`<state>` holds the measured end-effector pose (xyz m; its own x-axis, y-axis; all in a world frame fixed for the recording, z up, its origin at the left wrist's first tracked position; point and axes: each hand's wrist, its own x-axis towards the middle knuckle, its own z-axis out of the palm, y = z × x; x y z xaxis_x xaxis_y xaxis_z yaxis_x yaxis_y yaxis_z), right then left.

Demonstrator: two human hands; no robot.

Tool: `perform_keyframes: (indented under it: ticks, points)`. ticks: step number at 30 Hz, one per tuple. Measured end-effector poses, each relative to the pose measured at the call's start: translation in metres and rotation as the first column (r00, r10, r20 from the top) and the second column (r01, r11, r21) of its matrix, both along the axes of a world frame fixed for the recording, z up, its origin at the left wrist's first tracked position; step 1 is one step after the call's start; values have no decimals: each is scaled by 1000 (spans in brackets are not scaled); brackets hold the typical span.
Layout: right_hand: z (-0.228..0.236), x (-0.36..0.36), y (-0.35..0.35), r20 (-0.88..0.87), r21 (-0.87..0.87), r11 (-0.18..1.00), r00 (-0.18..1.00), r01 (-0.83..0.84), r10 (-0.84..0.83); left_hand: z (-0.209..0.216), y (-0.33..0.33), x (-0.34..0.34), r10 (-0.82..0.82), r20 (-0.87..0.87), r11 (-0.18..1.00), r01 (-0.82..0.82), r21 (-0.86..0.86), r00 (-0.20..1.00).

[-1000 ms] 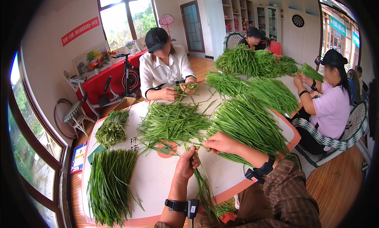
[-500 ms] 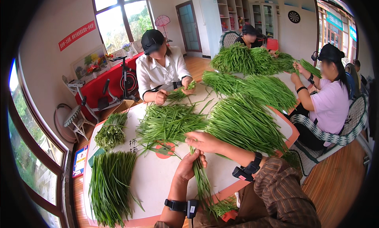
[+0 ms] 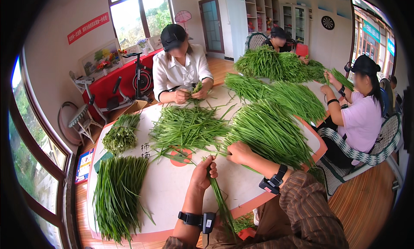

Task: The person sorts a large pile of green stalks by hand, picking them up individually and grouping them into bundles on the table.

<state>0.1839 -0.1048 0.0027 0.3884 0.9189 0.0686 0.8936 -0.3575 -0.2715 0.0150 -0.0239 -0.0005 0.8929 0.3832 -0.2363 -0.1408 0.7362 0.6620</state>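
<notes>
My left hand (image 3: 204, 173) is closed around a thin bunch of garlic chives (image 3: 221, 201), whose long leaves hang down past the table's near edge. My right hand (image 3: 239, 153) touches the near left end of a big chive pile (image 3: 269, 134). Its fingers are curled, and what they pinch is hidden. Just beyond my hands lies a looser heap of chives (image 3: 187, 128).
The white table (image 3: 172, 206) has a pinkish border. At its left lie a large chive bundle (image 3: 118, 197) and a smaller bundle (image 3: 121, 134). A person in white (image 3: 183, 72) handles chives opposite; another in pink (image 3: 362, 102) holds some at right. More chives (image 3: 271, 63) are piled at the far end.
My right hand has moved away from my left, rightward to the big pile. The left hand keeps its bunch. The person opposite has brought their hands closer together.
</notes>
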Motion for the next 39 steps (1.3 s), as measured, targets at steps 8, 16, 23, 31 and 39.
perform_keyframes:
  ticks: [8, 16, 23, 31, 39]
  points:
    - [3, 1, -8, -384, 254, 962, 923, 101, 5, -10, 5, -4, 70, 11, 995, -69, -74, 997]
    - [5, -15, -15, -793, 369, 929, 528, 17, 305, -1, 0, -2, 83, 50, 996, -82, -27, 995]
    - [26, -22, -20, -793, 135, 980, 577, -147, 196, -13, 15, -3, 295, -3, 955, -295, -17, 955]
    - [-3, -3, -13, -78, 154, 988, 997, -13, 26, -14, 13, -1, 179, 73, 982, -173, -80, 981]
    - [10, -8, -10, -196, 132, 991, 981, 37, -10, -12, 11, -2, 126, -12, 991, -126, -54, 992]
